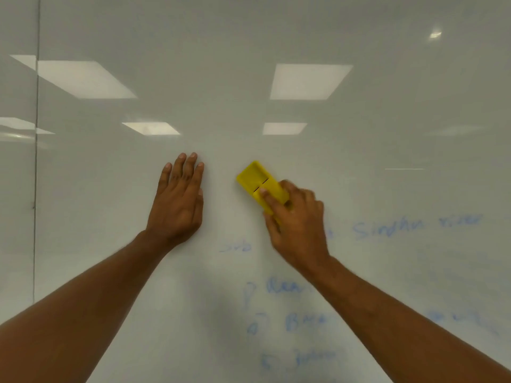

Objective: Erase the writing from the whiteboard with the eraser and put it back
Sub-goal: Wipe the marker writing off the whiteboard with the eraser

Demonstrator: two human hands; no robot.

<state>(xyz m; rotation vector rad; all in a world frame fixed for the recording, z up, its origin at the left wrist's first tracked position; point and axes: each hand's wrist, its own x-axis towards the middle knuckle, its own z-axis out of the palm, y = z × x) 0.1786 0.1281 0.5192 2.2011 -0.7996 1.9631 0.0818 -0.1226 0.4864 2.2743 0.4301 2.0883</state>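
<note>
A glossy whiteboard [249, 37] fills the view. My right hand [297, 222] grips a yellow eraser [255, 176] and presses it flat on the board, its free end pointing up and left. Faint blue writing [387, 228] lies to the right of that hand, with several more blurred blue lines [284, 287] below it, partly hidden by my right forearm. My left hand [178, 200] rests flat on the board to the left of the eraser, fingers together and pointing up, holding nothing.
A dark vertical seam [36, 161] marks the board's left edge, with another panel beyond it. Reflections of ceiling lights [307, 81] show across the upper board. No tray or ledge is in view.
</note>
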